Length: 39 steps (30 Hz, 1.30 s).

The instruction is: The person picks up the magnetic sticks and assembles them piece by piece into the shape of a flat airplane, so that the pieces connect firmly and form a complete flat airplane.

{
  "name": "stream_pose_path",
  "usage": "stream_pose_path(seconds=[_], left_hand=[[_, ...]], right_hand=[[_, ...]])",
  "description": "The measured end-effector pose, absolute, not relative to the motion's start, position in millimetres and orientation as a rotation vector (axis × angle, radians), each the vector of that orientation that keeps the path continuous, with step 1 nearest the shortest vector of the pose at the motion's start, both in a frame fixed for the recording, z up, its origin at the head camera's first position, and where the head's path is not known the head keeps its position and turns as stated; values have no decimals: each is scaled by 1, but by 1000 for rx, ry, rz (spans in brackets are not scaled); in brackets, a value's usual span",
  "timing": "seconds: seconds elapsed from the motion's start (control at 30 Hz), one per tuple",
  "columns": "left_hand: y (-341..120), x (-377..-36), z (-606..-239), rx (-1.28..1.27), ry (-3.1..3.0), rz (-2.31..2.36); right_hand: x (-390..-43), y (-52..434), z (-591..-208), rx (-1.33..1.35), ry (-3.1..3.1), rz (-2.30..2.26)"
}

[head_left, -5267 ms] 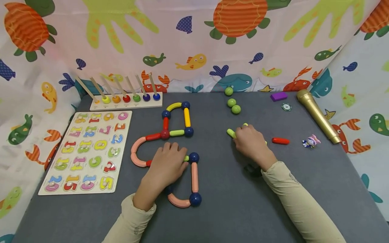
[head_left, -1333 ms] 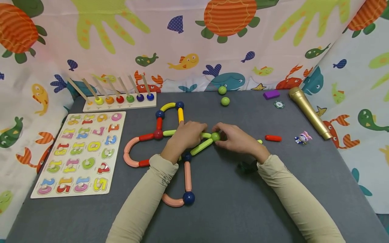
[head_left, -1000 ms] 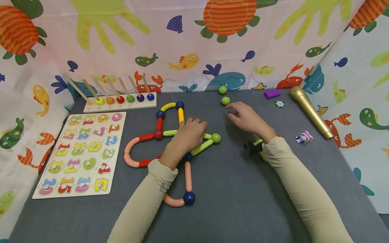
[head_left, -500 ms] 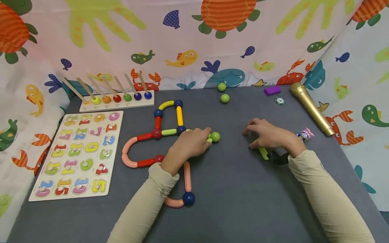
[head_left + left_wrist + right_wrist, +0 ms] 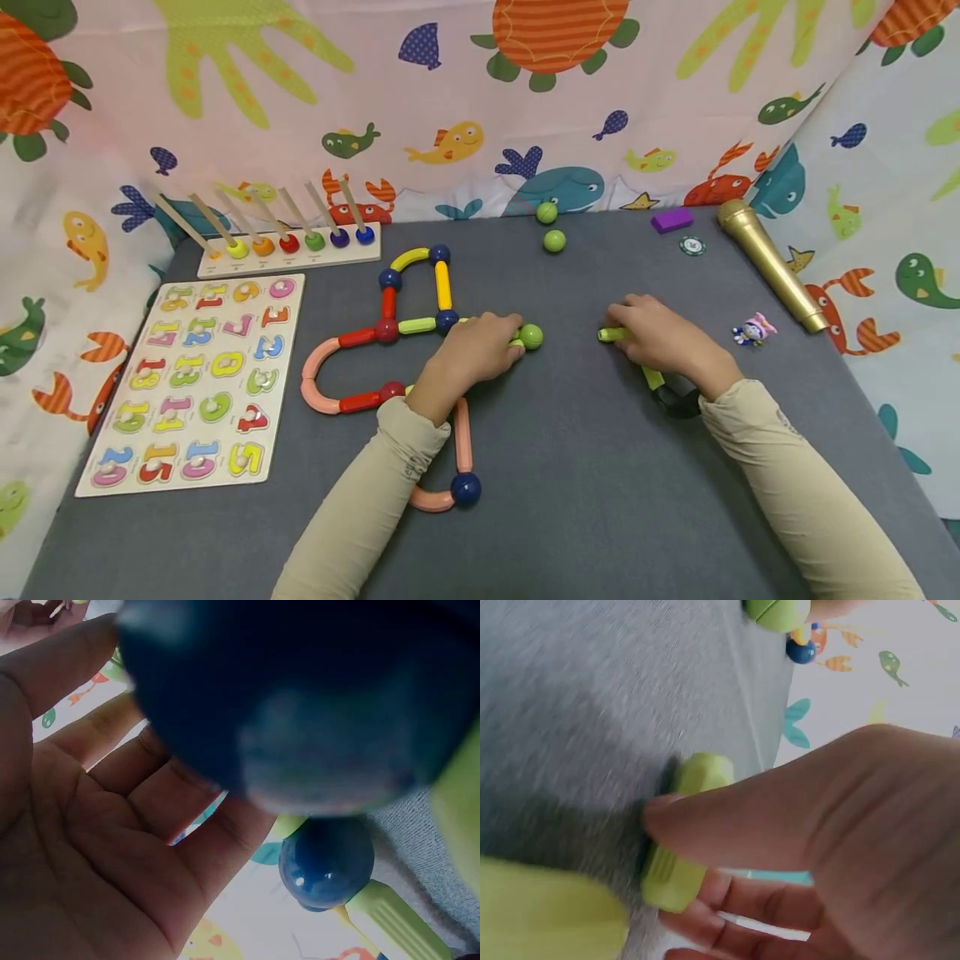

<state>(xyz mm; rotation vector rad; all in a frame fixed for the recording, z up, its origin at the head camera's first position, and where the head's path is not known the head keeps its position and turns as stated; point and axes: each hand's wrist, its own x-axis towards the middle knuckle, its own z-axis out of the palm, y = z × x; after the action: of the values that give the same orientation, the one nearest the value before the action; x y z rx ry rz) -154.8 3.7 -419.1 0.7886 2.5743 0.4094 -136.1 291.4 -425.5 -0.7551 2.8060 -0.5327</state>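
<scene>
My left hand (image 5: 480, 350) lies over green magnetic rods beside a green ball (image 5: 532, 337); its thumb and index finger sit on either side of the rod ends, gripping them. These rods join a flat outline of magnetic rods and balls, with a red ball (image 5: 387, 331) and a pink rod (image 5: 463, 437) showing. In the left wrist view a large blue ball (image 5: 322, 742) hides the fingertips. My right hand (image 5: 663, 337) pinches a short green magnetic rod (image 5: 673, 879) between thumb and fingers, close over the table. Another green rod (image 5: 547, 911) lies under that wrist.
Two loose green balls (image 5: 554, 242) sit at the back. On the left are a number puzzle board (image 5: 191, 383) and a peg stand (image 5: 292, 261). Rightward lie a purple block (image 5: 672, 220), a poker chip (image 5: 692, 246), a small figurine (image 5: 753, 330) and a gold microphone (image 5: 772, 267).
Two green rods and a green ball were added to the outline by the left hand. My right hand reached toward the back balls, came back right and took hold of a green rod.
</scene>
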Motion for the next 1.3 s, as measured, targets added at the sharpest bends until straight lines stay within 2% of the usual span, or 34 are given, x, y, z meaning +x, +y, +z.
stream_pose_path(seconds=[0.33, 0.43, 0.5, 0.73, 0.87, 1.0, 1.17, 1.3], left_hand=[[8, -154, -421, 796, 2609, 408], [9, -154, -422, 794, 2625, 410], [9, -154, -423, 795, 2629, 412], [12, -156, -423, 784, 2629, 372], [11, -156, -422, 770, 2641, 337], [10, -155, -422, 771, 2640, 331], [10, -153, -423, 767, 2637, 328], [9, -151, -423, 773, 2632, 347]], right_hand=[[-151, 233, -426, -1093, 2912, -529], [-151, 227, -426, -1098, 2913, -514], [-147, 234, -424, -1033, 2941, -513], [-115, 283, -409, -557, 2956, -466], [-104, 296, -417, -493, 2812, -502], [-104, 292, -426, -460, 2773, -809], [-107, 269, -426, -216, 2513, -1434], [-108, 250, -431, -94, 2408, -1646]])
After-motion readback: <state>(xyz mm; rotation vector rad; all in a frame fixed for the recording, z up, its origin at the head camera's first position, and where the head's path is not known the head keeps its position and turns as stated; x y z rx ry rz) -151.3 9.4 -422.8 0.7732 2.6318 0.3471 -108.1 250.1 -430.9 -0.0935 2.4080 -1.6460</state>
